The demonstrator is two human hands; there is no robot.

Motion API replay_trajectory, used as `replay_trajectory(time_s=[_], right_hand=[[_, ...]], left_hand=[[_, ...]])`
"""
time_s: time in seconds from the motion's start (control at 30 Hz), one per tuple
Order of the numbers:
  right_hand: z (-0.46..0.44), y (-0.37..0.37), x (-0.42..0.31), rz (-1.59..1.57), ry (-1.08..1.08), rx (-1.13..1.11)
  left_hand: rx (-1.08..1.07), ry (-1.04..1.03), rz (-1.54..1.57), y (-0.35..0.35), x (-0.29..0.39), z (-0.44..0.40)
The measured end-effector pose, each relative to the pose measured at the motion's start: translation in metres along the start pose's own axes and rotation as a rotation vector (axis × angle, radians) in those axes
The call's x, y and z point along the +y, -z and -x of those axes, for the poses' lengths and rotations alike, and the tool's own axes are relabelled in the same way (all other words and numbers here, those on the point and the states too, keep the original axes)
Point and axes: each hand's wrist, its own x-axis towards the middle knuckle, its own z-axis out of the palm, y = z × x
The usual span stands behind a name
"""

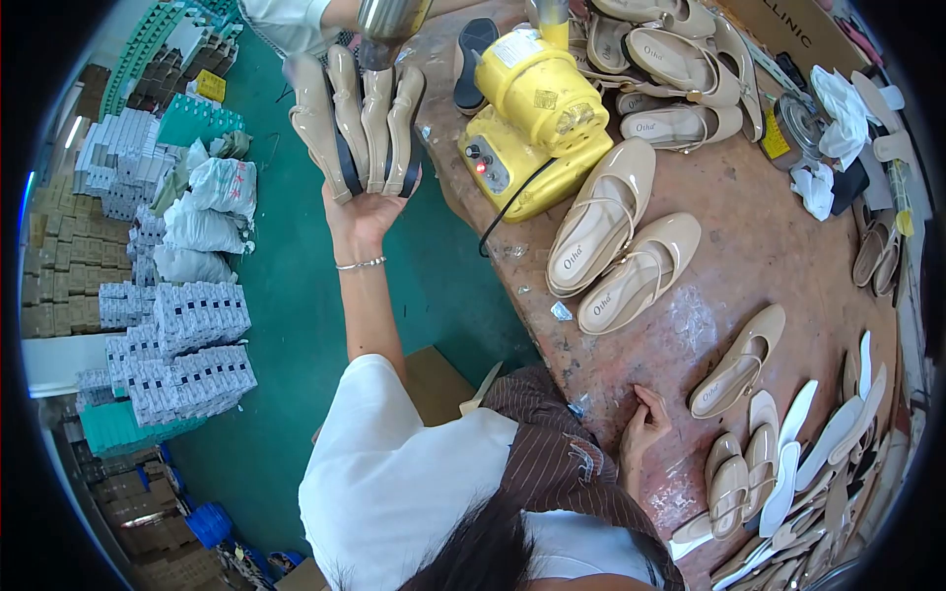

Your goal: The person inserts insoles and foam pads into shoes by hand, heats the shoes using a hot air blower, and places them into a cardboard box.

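Note:
On the left, my left hand [370, 212], with a bracelet at its wrist, holds up several glossy beige shoes [374, 123] from below, side by side with their dark heels at my palm. Their toes point to a metal nozzle [386, 30], which is cut off by the top edge. My right hand [645, 424] rests at the table edge with loosely curled fingers and nothing visible in it. To its right on the table lies a single beige shoe [739, 364]. A pair of beige strap shoes [621, 246] stands farther up the table.
A yellow machine [537, 108] with a cable stands on the worktable [709, 266]. Beige shoes [690, 69] are heaped behind it; insoles [808, 463] and more shoes lie at lower right. Another person's sleeve [291, 25] shows at the top. Stacked boxes [197, 345] line the green floor.

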Motion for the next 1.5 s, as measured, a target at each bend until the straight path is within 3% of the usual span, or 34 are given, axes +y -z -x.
replay_trajectory(time_s=[0.3, 0.53, 0.73, 0.93, 1.37, 1.5], right_hand=[[0.0, 0.001, 0.007, -0.021, 0.046, -0.005], [0.0, 0.003, 0.0, -0.014, 0.021, -0.002], [-0.003, 0.007, -0.002, -0.005, 0.027, 0.0], [-0.001, 0.009, -0.003, -0.027, 0.057, -0.026], [-0.004, 0.006, -0.001, -0.023, 0.055, -0.024], [-0.002, 0.006, -0.002, -0.014, 0.066, 0.013]], left_hand=[[-0.091, -0.084, 0.105, 0.006, -0.002, 0.004], [-0.166, 0.087, 0.389, 0.017, -0.013, 0.045], [-0.133, 0.404, 0.825, 0.042, -0.05, 0.088], [-0.141, 0.44, 1.089, 0.032, -0.063, 0.077], [-0.329, 0.343, 1.057, 0.006, -0.044, 0.024], [-0.129, 0.301, 0.609, 0.05, -0.054, 0.071]])
